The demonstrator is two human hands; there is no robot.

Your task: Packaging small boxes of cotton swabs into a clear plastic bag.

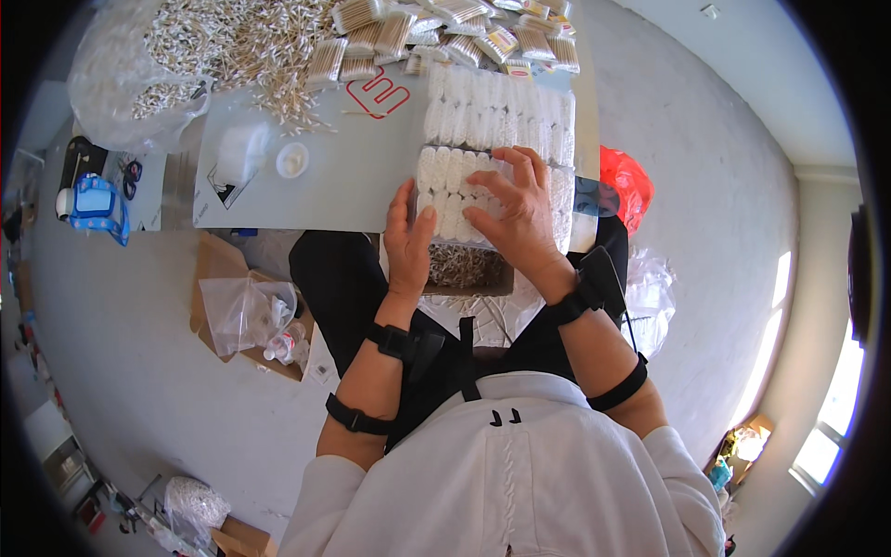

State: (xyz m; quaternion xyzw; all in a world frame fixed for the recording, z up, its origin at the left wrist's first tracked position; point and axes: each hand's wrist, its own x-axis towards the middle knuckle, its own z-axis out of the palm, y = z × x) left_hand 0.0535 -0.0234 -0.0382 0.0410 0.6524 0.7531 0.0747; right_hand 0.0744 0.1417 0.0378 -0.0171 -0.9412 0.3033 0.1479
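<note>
On the grey table (362,186), at its near edge, sits the block of white-tipped swab packs (464,111); from here I have the right hand (522,215) spread on top; the left hand (408,249), thumb apart, flanks its left side; I'd press evenly, keeping rows square.

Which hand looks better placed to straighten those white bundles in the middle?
Probably the right hand: it reaches over the white bundles from above, fingers apart. The left hand is at their near left edge, seemingly better placed to steady the side.
</note>
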